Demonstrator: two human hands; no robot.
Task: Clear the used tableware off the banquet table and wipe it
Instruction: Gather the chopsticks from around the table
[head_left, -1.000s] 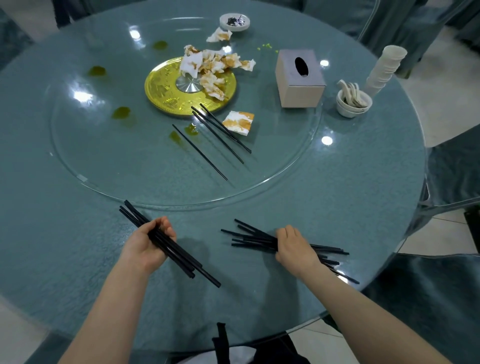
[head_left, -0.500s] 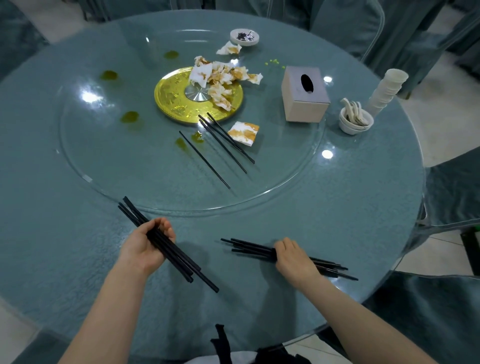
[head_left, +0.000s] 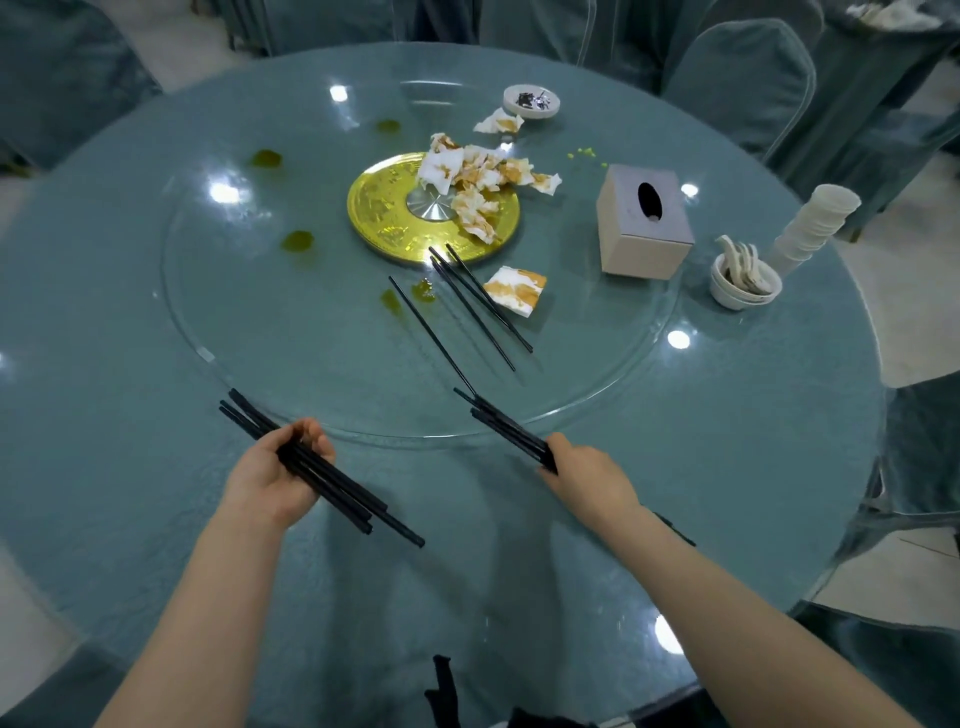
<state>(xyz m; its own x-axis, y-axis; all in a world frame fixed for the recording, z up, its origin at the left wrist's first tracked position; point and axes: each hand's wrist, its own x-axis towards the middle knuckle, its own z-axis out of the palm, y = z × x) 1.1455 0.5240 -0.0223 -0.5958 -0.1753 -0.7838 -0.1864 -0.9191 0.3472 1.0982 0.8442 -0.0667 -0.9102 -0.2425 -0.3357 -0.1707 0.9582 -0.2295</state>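
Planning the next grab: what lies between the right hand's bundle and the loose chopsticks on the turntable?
Head view: only bare glass and the turntable's rim; the bundle's tips nearly meet one loose chopstick.

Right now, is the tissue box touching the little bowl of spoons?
Apart. The head view shows a strip of bare glass table between the tissue box and the bowl of spoons.

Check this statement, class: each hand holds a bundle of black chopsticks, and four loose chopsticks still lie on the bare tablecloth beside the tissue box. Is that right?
Not quite. The left hand and right hand each hold black chopsticks, but the head view shows the loose chopsticks lying on the glass turntable, near the gold plate, apart from the tissue box.
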